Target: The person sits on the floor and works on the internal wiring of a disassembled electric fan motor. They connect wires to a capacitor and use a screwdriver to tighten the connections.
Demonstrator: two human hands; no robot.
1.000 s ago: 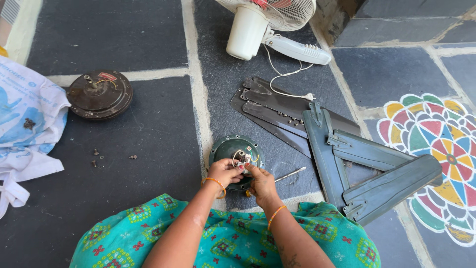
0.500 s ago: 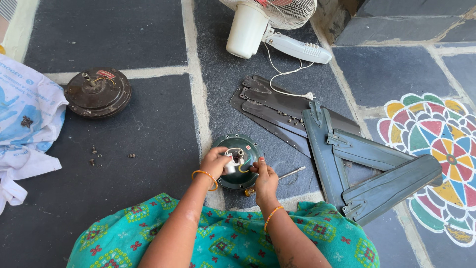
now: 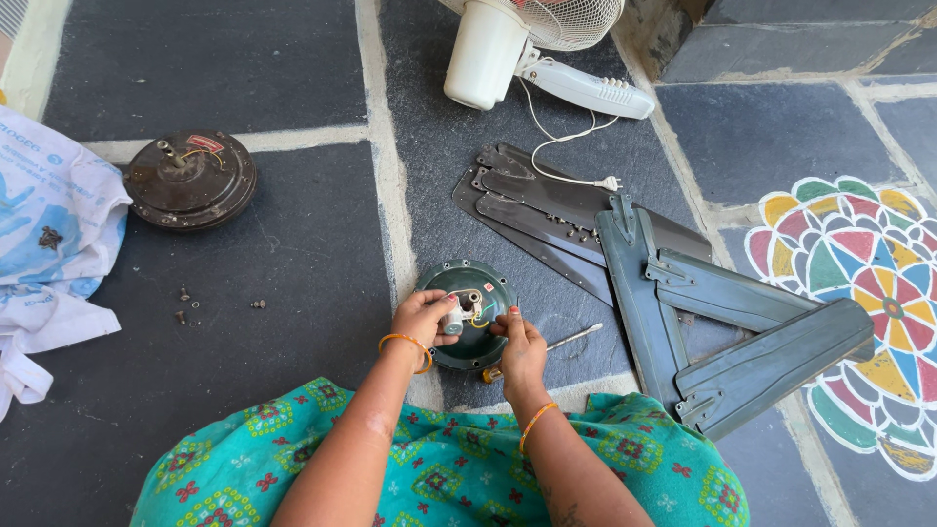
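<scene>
A round dark green fan motor housing (image 3: 488, 288) lies on the stone floor in front of me. My left hand (image 3: 422, 318) grips a small grey cylinder part (image 3: 453, 317) at the housing's centre, beside the shaft and coloured wires. My right hand (image 3: 521, 344) pinches the wires at the housing's right side. A screwdriver (image 3: 571, 339) lies on the floor just right of my right hand.
Several grey fan blades (image 3: 683, 293) lie stacked to the right. A brown motor cover (image 3: 190, 181) sits at the far left, loose screws (image 3: 190, 303) near it. A white table fan (image 3: 508, 39) with cord and plug stands ahead. A white-blue bag (image 3: 49, 234) lies left; a painted floor pattern (image 3: 859, 283) right.
The view shifted slightly. Both hands moved from the housing's near edge up to its centre; the left hand now holds the grey cylinder part.
</scene>
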